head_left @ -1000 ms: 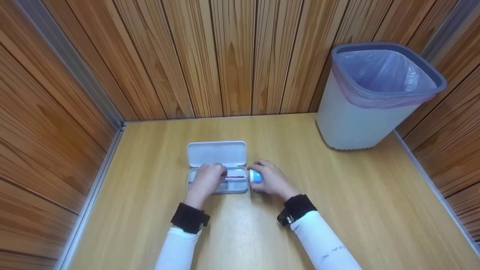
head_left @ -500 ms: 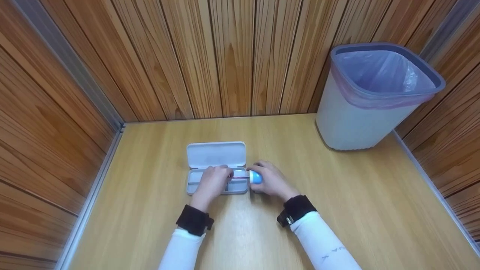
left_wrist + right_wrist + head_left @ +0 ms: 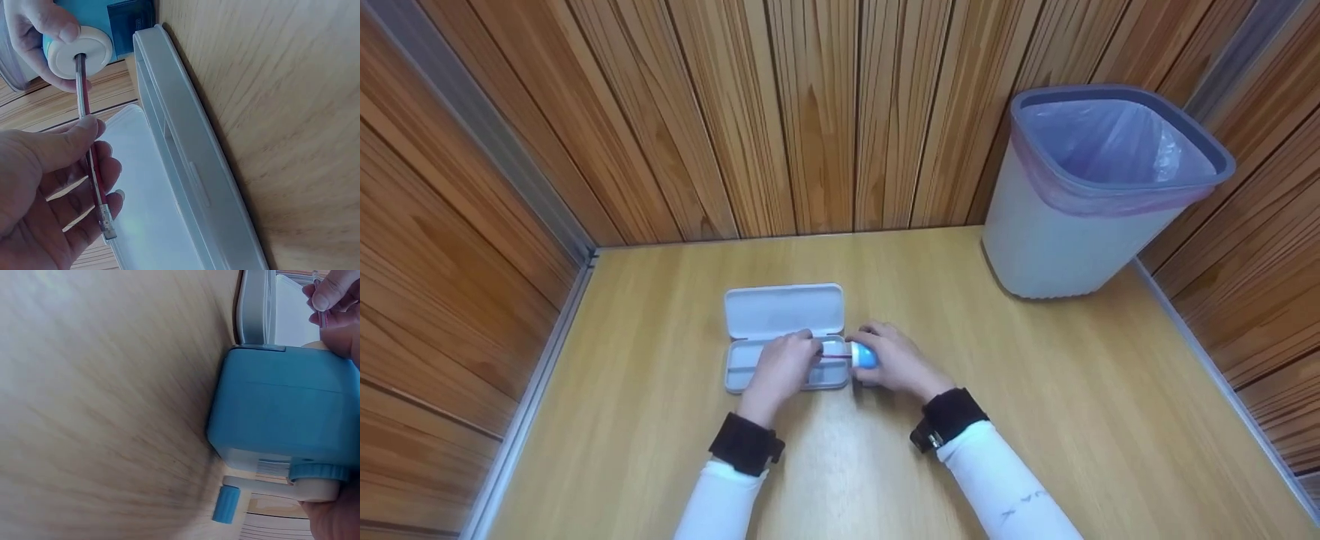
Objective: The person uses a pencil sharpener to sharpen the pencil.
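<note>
In the left wrist view, my left hand (image 3: 781, 366) pinches a dark red striped pencil (image 3: 83, 98) between thumb and fingers. Its far end sits in the hole of the round white front of a pencil sharpener (image 3: 281, 405); a metal ferrule shows at the near end. My right hand (image 3: 901, 364) grips the blue sharpener from above and behind. A crank handle with a blue knob (image 3: 226, 503) sticks out at the sharpener's back. Just left of the sharpener lies an open grey pencil case (image 3: 785, 311), lid folded back, with my left hand over its tray.
A white waste bin (image 3: 1072, 247) with a grey rim and a plastic liner stands at the back right of the wooden table (image 3: 660, 300). Wood-panelled walls (image 3: 810, 112) enclose the table at the back and both sides.
My left hand has moved a little right with the pencil, bringing its end into the sharpener's hole. The right hand keeps its grip on the sharpener. The view has shifted slightly.
</note>
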A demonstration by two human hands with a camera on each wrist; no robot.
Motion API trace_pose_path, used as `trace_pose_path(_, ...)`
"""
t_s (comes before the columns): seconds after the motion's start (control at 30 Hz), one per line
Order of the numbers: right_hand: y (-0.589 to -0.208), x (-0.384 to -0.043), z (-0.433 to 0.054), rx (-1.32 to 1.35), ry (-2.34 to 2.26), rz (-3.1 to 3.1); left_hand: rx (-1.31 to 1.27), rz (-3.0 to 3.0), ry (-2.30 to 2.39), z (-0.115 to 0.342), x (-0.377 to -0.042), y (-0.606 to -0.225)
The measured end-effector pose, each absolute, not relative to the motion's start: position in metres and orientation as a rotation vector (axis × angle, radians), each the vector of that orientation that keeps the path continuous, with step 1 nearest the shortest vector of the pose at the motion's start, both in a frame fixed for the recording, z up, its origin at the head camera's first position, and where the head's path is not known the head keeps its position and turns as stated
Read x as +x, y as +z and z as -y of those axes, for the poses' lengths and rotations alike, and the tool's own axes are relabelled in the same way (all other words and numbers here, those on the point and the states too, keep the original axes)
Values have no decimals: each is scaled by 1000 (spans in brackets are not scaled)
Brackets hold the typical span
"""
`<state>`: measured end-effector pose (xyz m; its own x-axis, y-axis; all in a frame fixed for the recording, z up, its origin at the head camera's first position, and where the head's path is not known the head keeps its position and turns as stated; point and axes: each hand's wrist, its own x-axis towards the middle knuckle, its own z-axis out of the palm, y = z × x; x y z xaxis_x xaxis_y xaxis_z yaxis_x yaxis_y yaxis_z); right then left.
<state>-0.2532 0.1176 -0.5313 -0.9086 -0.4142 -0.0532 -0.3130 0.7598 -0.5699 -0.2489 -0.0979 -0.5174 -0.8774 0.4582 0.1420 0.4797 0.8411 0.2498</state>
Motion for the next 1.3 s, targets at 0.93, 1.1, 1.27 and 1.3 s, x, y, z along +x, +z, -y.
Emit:
trace_pose_path(0.93,-518,-254,-124,-614,-807,-2755,-914,2904,-372,97,-252,-522)
trace_pose_path(1.1,-521,-256,-125,-658,-850,-2753,-937,2824,-327,98,-254,-524)
trace_pose_path(1.27,-524,-257,-125,-749,-859,-2760,-944,2780,-329,99,-253,-524)
trace_pose_path(1.3,-524,-257,-125,-767,-857,-2765,-947,2770,-335,99,-253,-524)
